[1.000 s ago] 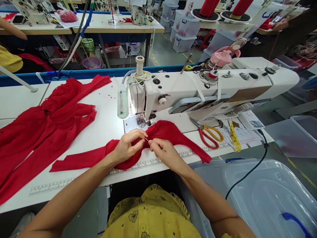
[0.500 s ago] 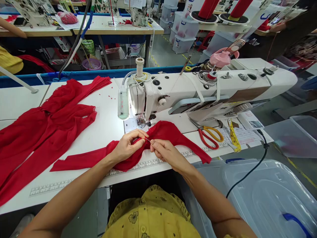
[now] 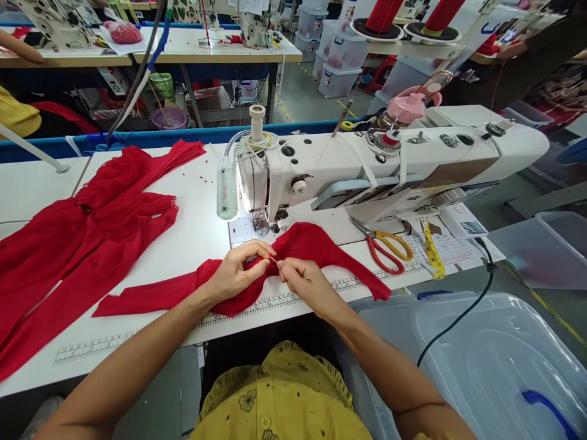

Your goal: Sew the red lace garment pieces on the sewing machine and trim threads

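Note:
A strip of red fabric (image 3: 321,247) lies on the white table (image 3: 192,238) in front of the sewing machine (image 3: 367,168). My left hand (image 3: 236,272) pinches a fold of this fabric, fingers closed. My right hand (image 3: 305,281) sits just right of it, fingers pinched on a thin metal pin or needle (image 3: 273,260) whose tip points at the fabric under my left fingers. Both hands rest a little in front of the machine's needle plate (image 3: 250,229).
A heap of red garments (image 3: 87,226) covers the table's left. Red-and-yellow scissors (image 3: 387,247) and a yellow measuring tape (image 3: 431,247) lie right of the fabric. Clear plastic bins (image 3: 486,360) stand at the lower right. A lamp (image 3: 227,189) hangs beside the machine head.
My hands have stayed nearly in place; the right hand edged slightly toward the left one with the pin. The fabric has not shifted.

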### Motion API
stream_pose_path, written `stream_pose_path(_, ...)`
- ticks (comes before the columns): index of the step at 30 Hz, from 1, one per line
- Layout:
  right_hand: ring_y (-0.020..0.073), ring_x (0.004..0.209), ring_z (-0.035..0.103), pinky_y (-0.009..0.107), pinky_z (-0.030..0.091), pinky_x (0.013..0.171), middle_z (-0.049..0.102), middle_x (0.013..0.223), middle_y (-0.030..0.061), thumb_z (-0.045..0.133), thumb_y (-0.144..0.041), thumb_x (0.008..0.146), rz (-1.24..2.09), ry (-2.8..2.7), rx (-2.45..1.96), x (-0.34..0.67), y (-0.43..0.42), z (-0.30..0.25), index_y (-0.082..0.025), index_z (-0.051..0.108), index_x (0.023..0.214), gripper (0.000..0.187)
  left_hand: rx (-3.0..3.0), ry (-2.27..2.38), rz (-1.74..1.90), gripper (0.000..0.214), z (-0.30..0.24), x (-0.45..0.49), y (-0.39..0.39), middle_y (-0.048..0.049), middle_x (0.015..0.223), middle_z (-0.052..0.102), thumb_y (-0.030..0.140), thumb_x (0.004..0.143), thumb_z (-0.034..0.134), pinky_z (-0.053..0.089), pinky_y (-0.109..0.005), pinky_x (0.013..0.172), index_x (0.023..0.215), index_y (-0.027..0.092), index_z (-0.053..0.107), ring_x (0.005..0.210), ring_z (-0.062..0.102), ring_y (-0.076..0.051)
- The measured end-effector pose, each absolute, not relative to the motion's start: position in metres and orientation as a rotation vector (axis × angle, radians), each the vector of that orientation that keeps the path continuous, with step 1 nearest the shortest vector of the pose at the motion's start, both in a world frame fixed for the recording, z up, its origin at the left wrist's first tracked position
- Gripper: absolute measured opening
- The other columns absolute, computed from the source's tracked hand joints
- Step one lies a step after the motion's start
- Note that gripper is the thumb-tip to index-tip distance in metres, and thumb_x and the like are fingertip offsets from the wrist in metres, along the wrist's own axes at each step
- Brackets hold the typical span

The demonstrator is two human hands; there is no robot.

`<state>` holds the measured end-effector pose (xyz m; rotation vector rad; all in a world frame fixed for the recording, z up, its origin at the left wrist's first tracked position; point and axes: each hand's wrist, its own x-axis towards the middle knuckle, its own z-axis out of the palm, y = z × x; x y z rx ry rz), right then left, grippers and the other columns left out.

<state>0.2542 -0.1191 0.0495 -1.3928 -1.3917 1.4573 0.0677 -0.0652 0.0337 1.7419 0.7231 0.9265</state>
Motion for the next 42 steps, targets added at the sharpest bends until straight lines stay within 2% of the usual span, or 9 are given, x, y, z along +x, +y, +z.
stream_pose_path(6, 0.0086, 0.049, 0.025, 0.023, 0.022, 0.047, 0.03, 0.054, -0.0084, 0.045, -0.06, 0.095, 1.638, -1.347, -1.308, 0.263, -0.122, 0.058, -0.02, 0.052, 0.076, 0.045, 1.605, 0.719, 0.864, 0.015, 0.033, 0.066, -0.063, -0.01, 0.105, 0.069, 0.028, 0.094, 0.059, 0.049, -0.036, 0.097, 0.089, 0.018, 0.068, 0.103, 0.063, -0.021)
stream_pose_path(9, 0.0104, 0.058, 0.04, 0.024, 0.032, 0.054, 0.047, 0.064, -0.0039, 0.052, -0.055, 0.094, 1.318, -1.555, -1.401, 0.268, -0.118, 0.066, -0.02, 0.058, 0.083, 0.038, 1.601, 0.709, 0.857, 0.017, 0.035, 0.066, -0.063, -0.0102, 0.106, 0.068, 0.032, 0.093, 0.061, 0.049, -0.037, 0.097, 0.087, 0.018, 0.068, 0.102, 0.063, -0.021)
stream_pose_path(11, 0.0134, 0.073, 0.053, 0.025, 0.04, 0.066, 0.063, 0.085, 0.0007, 0.054, -0.045, 0.095, 1.107, -1.68, -1.415, 0.27, -0.112, 0.07, -0.022, 0.064, 0.102, 0.026, 1.629, 0.716, 0.858, 0.018, 0.035, 0.066, -0.063, -0.0109, 0.11, 0.066, 0.033, 0.092, 0.063, 0.048, -0.038, 0.098, 0.086, 0.018, 0.069, 0.105, 0.062, -0.022)
stream_pose_path(14, 0.0151, 0.083, 0.06, 0.026, 0.042, 0.074, 0.069, 0.102, 0.0012, 0.051, -0.033, 0.097, 1.113, -1.866, -1.321, 0.27, -0.102, 0.072, -0.027, 0.062, 0.123, 0.029, 1.677, 0.759, 0.881, 0.017, 0.034, 0.066, -0.064, -0.0105, 0.109, 0.061, 0.033, 0.091, 0.064, 0.046, -0.039, 0.099, 0.085, 0.018, 0.071, 0.104, 0.059, -0.023)
stream_pose_path(18, 0.0119, 0.063, 0.049, 0.024, 0.031, 0.059, 0.06, 0.073, -0.004, 0.051, -0.032, 0.095, 1.072, -1.972, -1.369, 0.268, -0.093, 0.069, -0.023, 0.064, 0.094, 0.016, 1.68, 0.784, 0.885, 0.014, 0.031, 0.065, -0.063, -0.0075, 0.1, 0.057, 0.029, 0.09, 0.063, 0.046, -0.036, 0.095, 0.083, 0.019, 0.07, 0.099, 0.057, -0.021)
stream_pose_path(21, 0.0116, 0.057, 0.041, 0.026, 0.025, 0.056, 0.047, 0.061, -0.0054, 0.05, -0.035, 0.095, 0.989, -1.974, -1.44, 0.269, -0.092, 0.065, -0.022, 0.054, 0.077, 0.023, 1.649, 0.784, 0.868, 0.012, 0.031, 0.065, -0.062, -0.0055, 0.096, 0.057, 0.024, 0.089, 0.061, 0.045, -0.033, 0.091, 0.08, 0.019, 0.067, 0.094, 0.056, -0.019)
stream_pose_path(33, 0.0117, 0.059, 0.044, 0.025, 0.028, 0.058, 0.052, 0.068, -0.0036, 0.05, -0.031, 0.094, 0.842, -1.943, -1.427, 0.276, -0.093, 0.056, -0.022, 0.054, 0.085, 0.013, 1.64, 0.801, 0.842, 0.011, 0.037, 0.066, -0.062, -0.0036, 0.09, 0.059, 0.026, 0.091, 0.058, 0.045, -0.032, 0.086, 0.084, 0.018, 0.062, 0.088, 0.056, -0.017)
stream_pose_path(39, 0.0106, 0.056, 0.041, 0.024, 0.025, 0.056, 0.046, 0.063, -0.0057, 0.051, -0.028, 0.094, 0.82, -1.964, -1.409, 0.274, -0.095, 0.056, -0.022, 0.052, 0.082, 0.013, 1.647, 0.925, 0.831, 0.016, 0.035, 0.069, -0.067, -0.0013, 0.088, 0.059, 0.031, 0.085, 0.069, 0.046, -0.03, 0.076, 0.088, 0.019, 0.06, 0.081, 0.056, -0.016)
stream_pose_path(42, 0.0102, 0.056, 0.04, 0.024, 0.025, 0.055, 0.044, 0.063, -0.0061, 0.051, -0.026, 0.094, 0.819, -1.974, -1.391, 0.272, -0.097, 0.058, -0.022, 0.053, 0.082, 0.013, 1.712, 0.971, 0.857, 0.012, 0.034, 0.07, -0.068, -0.0017, 0.089, 0.06, 0.031, 0.089, 0.066, 0.045, -0.03, 0.079, 0.087, 0.019, 0.063, 0.083, 0.057, -0.016)
